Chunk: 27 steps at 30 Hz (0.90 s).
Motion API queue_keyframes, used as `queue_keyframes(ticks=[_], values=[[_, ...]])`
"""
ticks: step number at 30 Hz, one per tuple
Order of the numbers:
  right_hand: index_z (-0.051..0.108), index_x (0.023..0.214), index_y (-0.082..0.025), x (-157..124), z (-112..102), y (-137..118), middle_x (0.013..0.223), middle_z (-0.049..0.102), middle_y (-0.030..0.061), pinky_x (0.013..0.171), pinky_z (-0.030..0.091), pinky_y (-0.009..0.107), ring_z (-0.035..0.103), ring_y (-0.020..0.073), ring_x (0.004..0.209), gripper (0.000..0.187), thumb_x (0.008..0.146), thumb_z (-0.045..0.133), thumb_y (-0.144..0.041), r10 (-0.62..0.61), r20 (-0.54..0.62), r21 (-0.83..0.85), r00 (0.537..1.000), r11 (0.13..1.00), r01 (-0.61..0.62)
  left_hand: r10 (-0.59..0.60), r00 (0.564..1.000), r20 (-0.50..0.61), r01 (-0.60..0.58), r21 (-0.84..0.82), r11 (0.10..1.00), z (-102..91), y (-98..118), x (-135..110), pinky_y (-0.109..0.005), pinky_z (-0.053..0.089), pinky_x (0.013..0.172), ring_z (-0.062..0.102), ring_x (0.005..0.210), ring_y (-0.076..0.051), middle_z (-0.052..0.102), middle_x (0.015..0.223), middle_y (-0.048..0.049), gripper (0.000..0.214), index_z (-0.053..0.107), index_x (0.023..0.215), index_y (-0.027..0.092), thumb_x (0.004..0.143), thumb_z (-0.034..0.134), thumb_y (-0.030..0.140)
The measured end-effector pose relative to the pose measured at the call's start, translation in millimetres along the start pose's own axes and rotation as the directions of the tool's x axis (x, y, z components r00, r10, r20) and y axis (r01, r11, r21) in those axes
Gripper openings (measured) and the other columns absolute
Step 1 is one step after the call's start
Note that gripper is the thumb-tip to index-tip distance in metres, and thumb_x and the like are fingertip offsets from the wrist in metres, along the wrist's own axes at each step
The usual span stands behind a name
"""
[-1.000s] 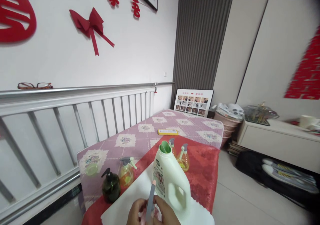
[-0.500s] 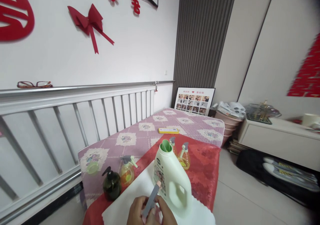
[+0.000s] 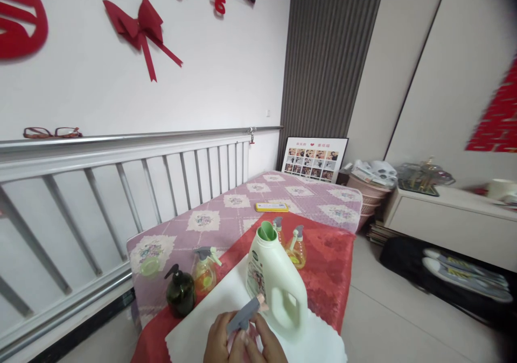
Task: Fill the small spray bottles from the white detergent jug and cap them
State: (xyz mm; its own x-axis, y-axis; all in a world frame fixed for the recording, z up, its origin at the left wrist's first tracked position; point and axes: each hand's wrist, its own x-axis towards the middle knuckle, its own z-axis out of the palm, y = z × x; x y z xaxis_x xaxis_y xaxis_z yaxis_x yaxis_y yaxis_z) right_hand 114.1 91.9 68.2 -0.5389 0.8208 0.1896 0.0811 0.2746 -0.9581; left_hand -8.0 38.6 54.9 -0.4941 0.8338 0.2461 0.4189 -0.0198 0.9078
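Low in the view, both hands close around a spray bottle [image 3: 244, 315] with a grey trigger head and a pinkish nozzle. Its pink body is mostly hidden by fingers. My left hand [image 3: 218, 337] wraps its left side; my right hand [image 3: 263, 343] grips the right, fingers bent. Just beyond stands a big pale-green detergent jug [image 3: 278, 282], upright, its green mouth uncapped, on a white sheet [image 3: 194, 330]. A dark pump bottle [image 3: 180, 294] and an amber spray bottle [image 3: 205, 277] stand to the left. Another amber spray bottle [image 3: 298, 250] is behind the jug, one more partly hidden there.
A red cloth [image 3: 327, 277] lies over the purple patterned tablecloth [image 3: 218, 239]. A green cap-like piece [image 3: 150, 266] rests at left, a yellow box [image 3: 272, 207] farther back. A white radiator [image 3: 161, 190] lines the left; a cabinet [image 3: 444, 217] stands right.
The spray bottle's grey head has turned, its nozzle now pointing more to the right, toward the jug. Both hands stay closed on it. The view has shifted slightly.
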Motion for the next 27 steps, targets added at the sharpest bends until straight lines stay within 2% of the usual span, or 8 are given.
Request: queue_keyframes(ticks=[4,9,15,21,24,27], values=[[0.068,0.096,-0.021,-1,12,3,0.102,0.076,0.0121,0.093,0.053,0.038,0.069,0.0296,0.098,0.037,0.081,0.059,-0.053,0.071,-0.189,0.058,0.979,0.996,-0.061,-0.149,0.987,-0.067,0.149,-0.012,0.989,0.5,2,-6,-0.035,0.054,0.083,0.067,0.093,-0.024,0.073,0.097,-0.0091,0.038,0.064,0.102,0.02,0.077,0.051,0.046],[0.069,0.091,-0.02,-4,20,-2,0.096,0.076,0.012,0.09,0.054,0.041,0.069,0.0305,0.094,0.034,0.079,0.063,-0.051,0.1,-0.233,0.116,0.967,0.99,-0.074,-0.242,0.969,-0.054,0.241,-0.037,0.97,-4.0,12,-11,-0.033,0.053,0.079,0.066,0.092,-0.024,0.073,0.093,-0.0066,0.035,0.063,0.093,0.022,0.077,0.052,0.051],[0.07,0.091,-0.019,-1,20,-15,0.088,0.078,0.0109,0.085,0.058,0.042,0.072,0.0315,0.092,0.033,0.069,0.075,-0.044,0.166,-0.212,0.255,0.963,0.961,-0.11,-0.231,0.973,-0.014,0.231,-0.036,0.972,-7.3,23,-13,-0.037,0.051,0.082,0.065,0.094,-0.025,0.071,0.098,-0.0081,0.034,0.061,0.096,0.021,0.082,0.044,0.047],[0.065,0.086,-0.022,2,30,-20,0.081,0.078,0.0084,0.08,0.059,0.043,0.074,0.0291,0.081,0.033,0.063,0.08,-0.04,0.26,-0.191,0.418,0.947,0.894,-0.161,-0.277,0.961,-0.007,0.277,0.061,0.959,-7.5,34,-10,-0.039,0.048,0.087,0.061,0.095,-0.025,0.066,0.097,-0.0077,0.029,0.058,0.095,0.021,0.074,0.054,0.04],[0.063,0.085,-0.022,2,33,-15,0.08,0.077,0.0089,0.081,0.059,0.044,0.073,0.0292,0.081,0.032,0.065,0.079,-0.042,0.271,-0.173,0.439,0.947,0.882,-0.172,-0.291,0.956,0.036,0.287,0.084,0.954,-8.3,36,-7,-0.039,0.047,0.088,0.061,0.097,-0.026,0.065,0.097,-0.0075,0.029,0.057,0.095,0.021,0.074,0.056,0.041],[0.065,0.092,-0.022,-2,31,-5,0.093,0.077,0.0103,0.091,0.056,0.044,0.072,0.0285,0.095,0.035,0.072,0.073,-0.049,0.22,-0.137,0.443,0.966,0.886,-0.139,-0.257,0.964,0.062,0.251,0.091,0.964,-9.7,37,-5,-0.039,0.046,0.09,0.06,0.098,-0.025,0.065,0.097,-0.0068,0.026,0.058,0.094,0.021,0.076,0.055,0.038]])
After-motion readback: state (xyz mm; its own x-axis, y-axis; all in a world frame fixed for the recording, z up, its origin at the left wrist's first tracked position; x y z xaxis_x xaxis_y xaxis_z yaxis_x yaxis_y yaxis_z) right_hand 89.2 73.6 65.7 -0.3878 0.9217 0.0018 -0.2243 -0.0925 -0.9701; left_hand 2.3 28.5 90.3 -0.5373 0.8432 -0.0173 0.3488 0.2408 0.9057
